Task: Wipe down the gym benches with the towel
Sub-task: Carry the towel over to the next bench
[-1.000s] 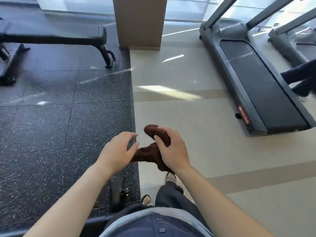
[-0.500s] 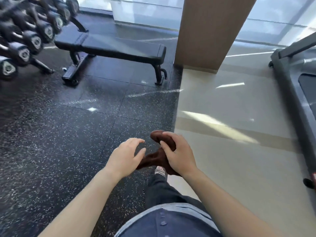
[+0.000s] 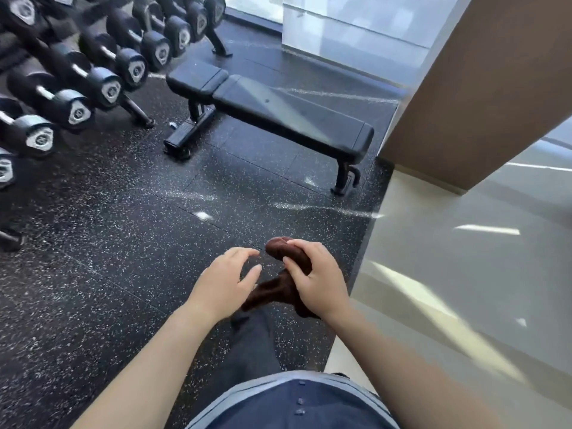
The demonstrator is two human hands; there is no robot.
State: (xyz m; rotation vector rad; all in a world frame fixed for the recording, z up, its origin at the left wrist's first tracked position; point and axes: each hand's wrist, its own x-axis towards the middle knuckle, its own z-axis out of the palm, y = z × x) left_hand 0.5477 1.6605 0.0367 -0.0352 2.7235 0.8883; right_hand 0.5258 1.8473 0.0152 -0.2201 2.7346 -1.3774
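Note:
A black padded gym bench (image 3: 278, 113) stands on the speckled rubber floor ahead of me, its long pad running from upper left to lower right. My right hand (image 3: 315, 280) grips a bunched dark brown towel (image 3: 278, 286) at waist height, well short of the bench. My left hand (image 3: 227, 281) hovers just left of the towel, fingers curled and apart, holding nothing. Part of the towel hangs down between the two hands.
A rack of black dumbbells (image 3: 77, 72) fills the left and upper left. A brown pillar (image 3: 483, 88) rises at the right, beside the bench's near end. Pale glossy tile floor (image 3: 464, 274) lies to the right of the black rubber mat (image 3: 108, 243).
The view has swung left and moved toward the bench, which is now larger and more central; the treadmill has left the frame and the dumbbell rack has come in. Both hands keep their pose.

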